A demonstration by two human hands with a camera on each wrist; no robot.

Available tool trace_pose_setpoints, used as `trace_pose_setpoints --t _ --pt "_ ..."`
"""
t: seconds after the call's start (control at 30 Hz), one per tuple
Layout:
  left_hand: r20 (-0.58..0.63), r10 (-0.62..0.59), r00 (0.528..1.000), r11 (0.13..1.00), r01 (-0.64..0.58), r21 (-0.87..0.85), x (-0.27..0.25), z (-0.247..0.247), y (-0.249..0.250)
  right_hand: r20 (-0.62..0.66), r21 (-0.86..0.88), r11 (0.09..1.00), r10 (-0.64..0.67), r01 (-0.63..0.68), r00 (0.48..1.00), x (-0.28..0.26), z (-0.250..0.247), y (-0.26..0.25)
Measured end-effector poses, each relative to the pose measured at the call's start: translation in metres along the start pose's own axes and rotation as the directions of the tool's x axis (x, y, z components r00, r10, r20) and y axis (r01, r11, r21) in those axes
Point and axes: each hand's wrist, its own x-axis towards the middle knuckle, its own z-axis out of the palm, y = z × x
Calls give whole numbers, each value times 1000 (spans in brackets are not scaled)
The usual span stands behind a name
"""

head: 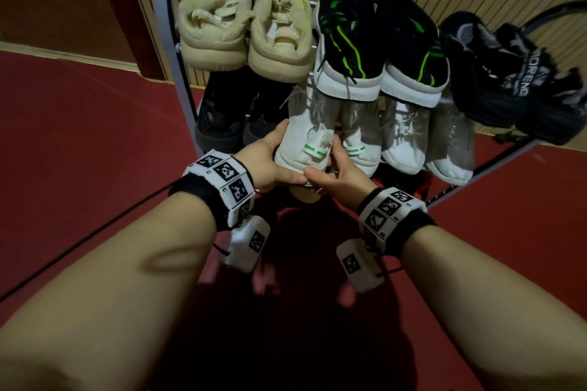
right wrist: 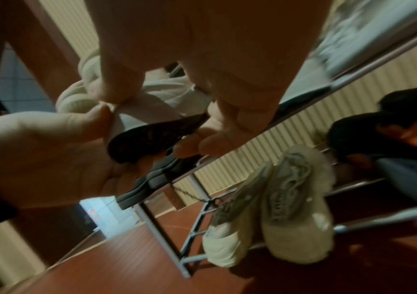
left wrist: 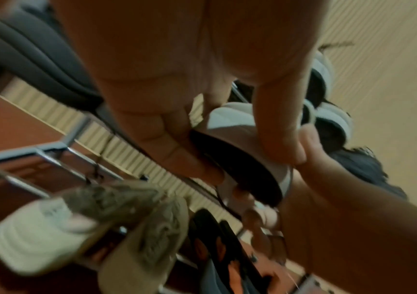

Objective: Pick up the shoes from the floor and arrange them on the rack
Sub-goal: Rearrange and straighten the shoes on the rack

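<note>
A white shoe with a green heel tab (head: 305, 143) is at the middle shelf of the metal rack (head: 185, 89), heel toward me. My left hand (head: 273, 155) grips its left side and heel; my right hand (head: 330, 168) grips its right side, thumb at the heel. In the left wrist view my fingers (left wrist: 177, 143) curl under the shoe's dark sole (left wrist: 240, 169). The right wrist view shows the same sole (right wrist: 152, 135) between both hands. Its mate (head: 359, 143) lies just to the right on the same shelf.
The top shelf carries a beige pair (head: 244, 19), a black-and-green pair (head: 378, 41) and a black-grey pair (head: 508, 73). Dark shoes (head: 219, 117) and another white pair (head: 425, 140) share the middle shelf. A beige pair (right wrist: 278, 208) sits lower down. Red floor (head: 95, 136) lies left.
</note>
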Motion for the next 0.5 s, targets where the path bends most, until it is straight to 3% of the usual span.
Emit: trace_pose_setpoints --t 0.17,0.27,0.4,0.5 --pt "23 -5 1000 999 6 -45 0 27 14 26 7 998 68 -68 997 -10 -20 3" --pt "25 0 1000 1000 1 -15 -4 30 17 41 -53 997 61 -59 997 -10 -24 7" --pt "25 43 999 999 -43 10 -4 18 10 30 3 1000 22 -22 999 -7 -22 4" --pt "55 -15 998 999 17 -28 0 23 10 -10 -32 999 31 -31 999 -11 -24 -2"
